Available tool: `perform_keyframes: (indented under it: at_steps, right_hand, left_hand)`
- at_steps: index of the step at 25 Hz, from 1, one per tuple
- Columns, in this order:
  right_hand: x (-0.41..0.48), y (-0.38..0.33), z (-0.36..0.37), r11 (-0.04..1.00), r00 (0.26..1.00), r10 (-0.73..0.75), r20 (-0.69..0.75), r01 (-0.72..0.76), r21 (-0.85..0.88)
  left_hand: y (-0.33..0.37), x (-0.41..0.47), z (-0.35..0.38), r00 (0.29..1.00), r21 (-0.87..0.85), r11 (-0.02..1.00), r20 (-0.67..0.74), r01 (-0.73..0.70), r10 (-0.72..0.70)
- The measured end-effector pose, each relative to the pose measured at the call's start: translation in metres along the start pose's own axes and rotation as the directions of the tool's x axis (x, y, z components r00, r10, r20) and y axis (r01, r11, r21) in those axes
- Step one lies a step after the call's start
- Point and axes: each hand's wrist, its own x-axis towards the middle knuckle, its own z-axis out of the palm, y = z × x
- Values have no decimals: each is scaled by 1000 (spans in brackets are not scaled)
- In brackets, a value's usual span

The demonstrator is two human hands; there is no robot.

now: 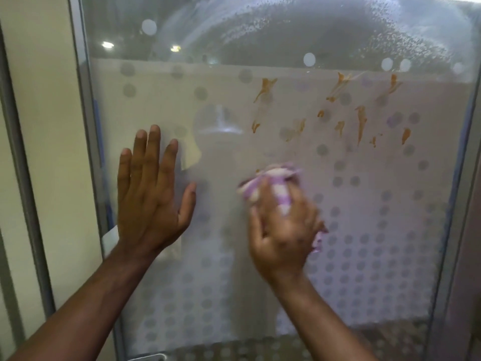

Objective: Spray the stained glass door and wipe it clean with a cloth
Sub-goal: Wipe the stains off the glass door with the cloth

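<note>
Clearly the glass door (260, 295) fills nearly everything ahead, its frosted dot pattern thickest toward the bottom edge and a band of spray droplets beading across the top. Orange-brown stains (360, 121) streak the upper right part of the pane, well above where the wiping is happening, so I'd judge the job only partly done. To do this stroke well, the cloth should travel up and toward the right edge, pressing flat and overlapping passes so the smears lift rather than spread.

At the left edge runs the metal door frame (86, 126), with a pale wall beside it. Nothing blocks the pane itself.

Her or his left hand (151, 194) lies open and flat against the glass near the left edge, fingers spread, holding nothing, likely steadying the door. Right hand (283, 230), blurred with motion, has its grip closed tight round a bunched purple-and-white cloth (270, 181) pressed to the middle of the pane.
</note>
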Motion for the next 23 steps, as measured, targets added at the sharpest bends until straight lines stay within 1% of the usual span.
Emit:
perform_keyframes:
  at_steps: [2,3,5,6,7,8,9,10,11,12,13,14,15,17,19,20,22,23]
  right_hand:
    - [-22,-24,-1,977,974,-213,73,213,19]
    - [-25,-25,-2,964,960,-267,84,267,16]
    - [-14,-14,-3,960,958,-280,57,281,-13]
    - [-6,-2,-4,970,971,-236,33,238,-53]
    - [4,15,-5,984,990,-142,-6,140,-111]
    - [16,35,-8,986,998,5,-57,-14,-165]
    - [28,56,-12,963,979,175,-109,-193,-188]
    - [36,72,-17,920,932,327,-157,-352,-172]
    - [42,82,-21,877,879,435,-194,-463,-130]
    - [44,85,-22,847,840,497,-217,-524,-88]
    - [45,82,-20,835,822,523,-228,-547,-56]
    - [46,72,-16,838,820,525,-227,-545,-33]
    - [46,57,-10,852,834,507,-218,-523,-19]
    - [42,17,3,908,898,406,-167,-417,-34]
    - [29,-23,12,974,973,220,-70,-223,-40]
    - [20,-40,14,994,994,106,-15,-106,-24]
    - [5,-57,12,996,994,-84,71,84,15]
    - [3,-55,9,991,987,-135,85,134,16]
  left_hand:
    - [-2,0,1,1000,7,1000,13,-6,6]
    - [-2,0,1,1000,4,1000,12,-5,5]
    - [-2,0,1,1000,-3,1000,7,0,0]
    - [-2,0,1,1000,-4,1000,11,-1,1]
    - [-2,0,1,1000,-3,1000,16,-4,4]
    - [-2,0,1,1000,2,1000,22,-6,6]
    - [-3,0,1,1000,9,1000,27,-6,6]
    - [-3,0,1,999,14,1000,32,-4,3]
    - [-3,-1,2,999,18,1000,37,0,0]
    - [-2,-1,2,999,20,1000,41,2,-3]
    - [-2,-1,2,999,22,1000,46,3,-4]
    - [-2,-1,3,999,23,1000,49,3,-4]
    - [-2,-1,3,999,21,1000,50,3,-4]
    - [-2,-2,4,999,9,1000,48,0,-1]
    - [-3,-2,4,999,-2,1000,48,-4,4]
    - [-4,-2,4,999,-11,1000,48,-6,7]
    - [-5,-2,3,999,-35,999,52,-10,11]
    - [-6,-2,3,999,-42,999,52,-11,13]
